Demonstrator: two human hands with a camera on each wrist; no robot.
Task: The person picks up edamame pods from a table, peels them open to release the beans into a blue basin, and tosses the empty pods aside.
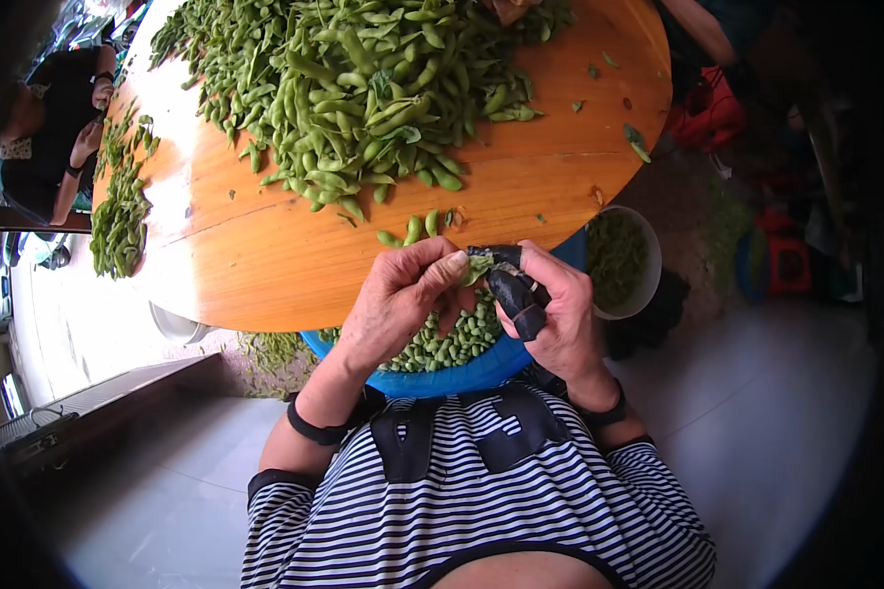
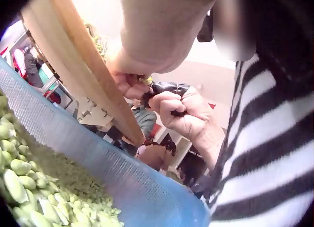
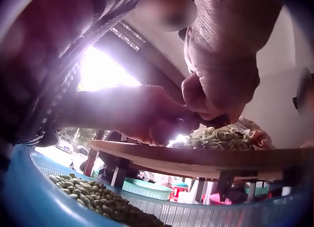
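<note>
My left hand (image 1: 403, 294) pinches a flattened green soybean pod (image 1: 476, 268) between thumb and fingers at the table's near edge. From the other side my right hand (image 1: 563, 309) meets it with curled fingers, also gripping the pod. Black wrapping (image 1: 517, 302) covers its thumb and a finger. Below both hands is a blue mesh basket (image 1: 432, 383) of shelled green beans (image 1: 447, 349). Loose pods (image 1: 413, 231) lie just beyond my left hand. In the left wrist view the black-wrapped digits (image 2: 169, 88) touch my left fingertips; the pod is mostly hidden there.
A large heap of pods (image 1: 363, 98) covers the far part of the round wooden table (image 1: 265, 265). A smaller pod pile (image 1: 121, 221) lies at its left edge. A white bucket (image 1: 648, 275) stands on the right. Another person (image 1: 59, 128) sits at the left.
</note>
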